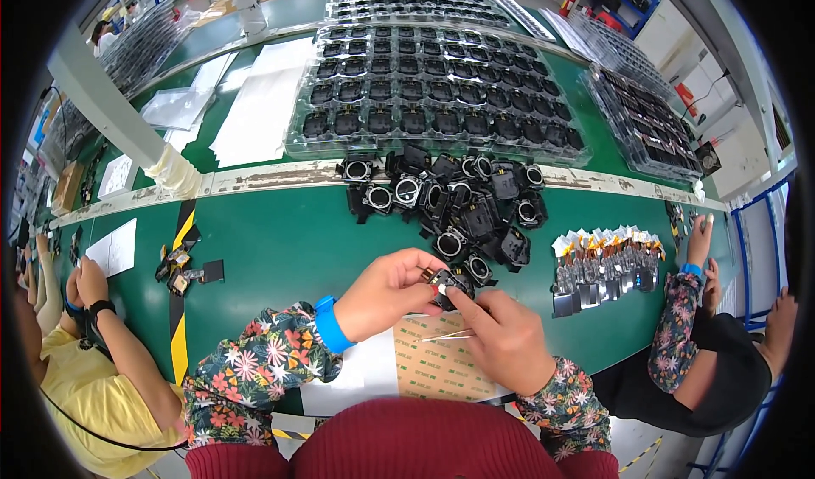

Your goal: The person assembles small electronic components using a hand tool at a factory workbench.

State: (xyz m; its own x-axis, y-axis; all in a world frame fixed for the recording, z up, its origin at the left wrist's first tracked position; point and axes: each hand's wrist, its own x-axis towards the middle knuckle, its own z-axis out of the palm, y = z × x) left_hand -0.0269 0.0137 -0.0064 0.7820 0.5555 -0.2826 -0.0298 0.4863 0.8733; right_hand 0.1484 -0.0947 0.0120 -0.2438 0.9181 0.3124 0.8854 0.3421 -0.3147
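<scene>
Green matting covers a long workbench (280, 241), which is crossed by a worn pale strip running left to right. At the far left, a co-worker in a yellow top (81, 394) is seated, with a few small black parts (180, 268) and a white sheet (113, 248) laid near that person's hands. Farther back on the left, white sheets of paper (255, 110) are spread on the mat. At the near middle, the left hand (386, 292), worn with a blue wristband (331, 324) and a floral sleeve, is closed in a pinch on the left side of a small black camera module (448, 285). The same module is gripped from the right by the right hand (508, 336), its forefinger and thumb closed on the part, so it is held between both hands just above a tan sheet of backing paper (437, 362) on which thin tweezers (446, 336) are laid. Just beyond the hands, a loose pile of black modules with round lenses (450, 203) is heaped. Behind it, clear trays filled with rows of black parts (429, 97) are set out. To the right, a cluster of small flex strips (604, 263) is arranged, and another co-worker's floral sleeve (675, 330) is seen at the far right.
</scene>
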